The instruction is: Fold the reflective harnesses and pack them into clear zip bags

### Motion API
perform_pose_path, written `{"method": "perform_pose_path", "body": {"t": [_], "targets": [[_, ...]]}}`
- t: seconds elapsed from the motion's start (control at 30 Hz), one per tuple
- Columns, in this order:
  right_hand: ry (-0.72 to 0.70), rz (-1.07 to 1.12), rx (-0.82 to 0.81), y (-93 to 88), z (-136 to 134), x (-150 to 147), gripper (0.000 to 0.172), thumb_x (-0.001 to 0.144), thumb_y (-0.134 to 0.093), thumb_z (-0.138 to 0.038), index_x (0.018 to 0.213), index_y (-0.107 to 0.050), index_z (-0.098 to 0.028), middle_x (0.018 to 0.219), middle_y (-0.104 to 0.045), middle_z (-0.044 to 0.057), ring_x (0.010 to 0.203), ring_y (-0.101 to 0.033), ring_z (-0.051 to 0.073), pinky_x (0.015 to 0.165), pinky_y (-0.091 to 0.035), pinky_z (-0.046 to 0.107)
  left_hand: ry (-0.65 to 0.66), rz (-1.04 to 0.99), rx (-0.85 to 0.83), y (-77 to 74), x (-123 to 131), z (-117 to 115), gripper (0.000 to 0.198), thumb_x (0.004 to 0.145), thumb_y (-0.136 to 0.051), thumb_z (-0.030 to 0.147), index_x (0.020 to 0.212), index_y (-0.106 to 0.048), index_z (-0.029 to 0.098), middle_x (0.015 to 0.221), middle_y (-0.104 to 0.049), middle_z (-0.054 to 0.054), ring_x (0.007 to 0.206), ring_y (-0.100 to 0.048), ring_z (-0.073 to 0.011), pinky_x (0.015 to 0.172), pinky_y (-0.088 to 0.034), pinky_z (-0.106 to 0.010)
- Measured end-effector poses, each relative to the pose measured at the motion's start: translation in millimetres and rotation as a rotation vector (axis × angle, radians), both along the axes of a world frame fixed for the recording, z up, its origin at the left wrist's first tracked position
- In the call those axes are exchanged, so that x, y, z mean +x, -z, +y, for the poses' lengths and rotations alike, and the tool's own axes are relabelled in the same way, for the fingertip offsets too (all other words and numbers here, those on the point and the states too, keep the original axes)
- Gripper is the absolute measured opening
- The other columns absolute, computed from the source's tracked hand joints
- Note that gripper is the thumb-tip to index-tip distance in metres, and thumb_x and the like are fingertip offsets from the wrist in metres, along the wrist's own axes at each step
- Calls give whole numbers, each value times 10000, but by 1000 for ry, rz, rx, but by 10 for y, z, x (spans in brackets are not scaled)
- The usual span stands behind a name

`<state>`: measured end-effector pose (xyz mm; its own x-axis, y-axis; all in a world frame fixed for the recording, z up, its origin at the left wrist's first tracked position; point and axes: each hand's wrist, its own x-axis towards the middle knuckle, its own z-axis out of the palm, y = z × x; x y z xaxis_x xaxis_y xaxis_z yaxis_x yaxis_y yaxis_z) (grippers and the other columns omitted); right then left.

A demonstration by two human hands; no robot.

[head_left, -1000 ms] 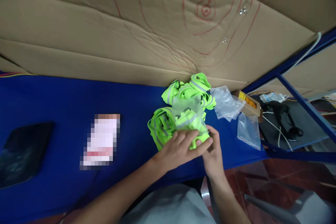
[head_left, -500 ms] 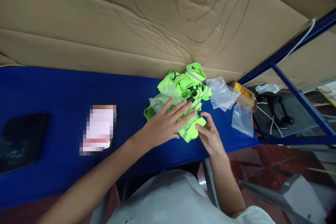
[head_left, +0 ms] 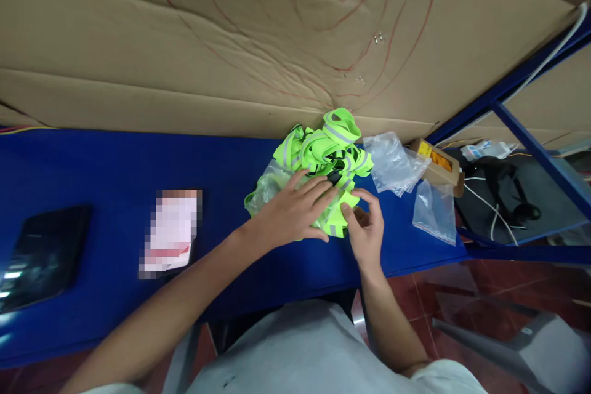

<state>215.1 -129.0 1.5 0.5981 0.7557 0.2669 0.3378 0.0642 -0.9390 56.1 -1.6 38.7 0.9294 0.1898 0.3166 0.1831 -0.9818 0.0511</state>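
A pile of fluorescent yellow-green reflective straps point(head_left: 323, 146) with grey stripes lies on the blue table against the cardboard. In front of it, a clear plastic bag point(head_left: 271, 188) has some green strap in or under it; I cannot tell which. My left hand point(head_left: 295, 206) lies over the bag and strap, its fingers stretched out and flat. To its right, my right hand point(head_left: 368, 228) pinches the edge of a folded reflective strap point(head_left: 339, 220) between thumb and fingers. The left palm hides part of the bag.
Clear plastic bags point(head_left: 392, 163) lie right of the pile, beside a small cardboard box point(head_left: 436, 163). A blurred-out phone-like item point(head_left: 172, 231) and a black flat object point(head_left: 44, 255) rest on the left. A blue metal frame point(head_left: 530, 141) stands at the right.
My right hand's fingers have curled in more closely on the strap's edge. The folded strap sits slightly higher, and my left hand has shifted a little to the left over the bag.
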Motion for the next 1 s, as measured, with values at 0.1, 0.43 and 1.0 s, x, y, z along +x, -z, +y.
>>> {"method": "perform_pose_path", "body": {"t": [0.1, 0.43, 1.0], "targets": [[29, -96, 31, 7, 13, 50, 227, 930, -699, -340, 1129, -685, -232, 1252, -612, 95, 1061, -660, 205, 765, -568, 292, 6, -7, -60, 71, 50, -20, 953, 768, -782, 651, 1472, -463, 93, 1438, -581, -203, 1376, -505, -352, 1212, -252, -480], [-625, -696, -24, -377, -406, 427, 691, 892, -767, -370, 1527, -496, -327, 1460, -583, 104, 1313, -615, 284, 1049, -566, 400, -8, 87, -759, -148, -72, -39, 876, 711, -739, 779, 1370, -583, 223, 1305, -698, -99, 1198, -664, -303, 991, -485, -391], [-803, -492, -98, -367, -446, 552, 484, 962, -665, -207, 1426, -591, -321, 1291, -694, 67, 1133, -682, 235, 969, -550, 373, -17, 185, -938, -261, -43, -358, 624, 853, -745, 547, 1389, -595, 265, 1242, -742, -59, 1111, -707, -256, 898, -493, -327]]}}
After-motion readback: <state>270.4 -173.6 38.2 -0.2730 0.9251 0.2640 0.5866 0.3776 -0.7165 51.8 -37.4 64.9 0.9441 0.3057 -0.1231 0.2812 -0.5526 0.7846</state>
